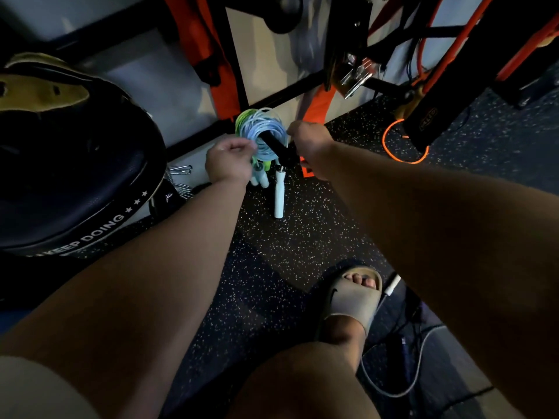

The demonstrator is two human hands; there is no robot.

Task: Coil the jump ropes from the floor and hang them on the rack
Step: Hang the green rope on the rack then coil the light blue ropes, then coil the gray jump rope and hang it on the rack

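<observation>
I am hanging the coiled blue jump rope (266,131) on the black peg (273,145) of the rack (284,94), right against a green coil (242,120) on the same peg. My left hand (230,160) is pinching the blue loops at their left side, fingers curled together. My right hand (308,137) is curling by the peg's right side, and I cannot tell what its fingers are gripping. White handles (279,192) are dangling below the peg, over the speckled floor (287,243). Another rope (392,284) is lying on the floor beside my sandal (354,297).
</observation>
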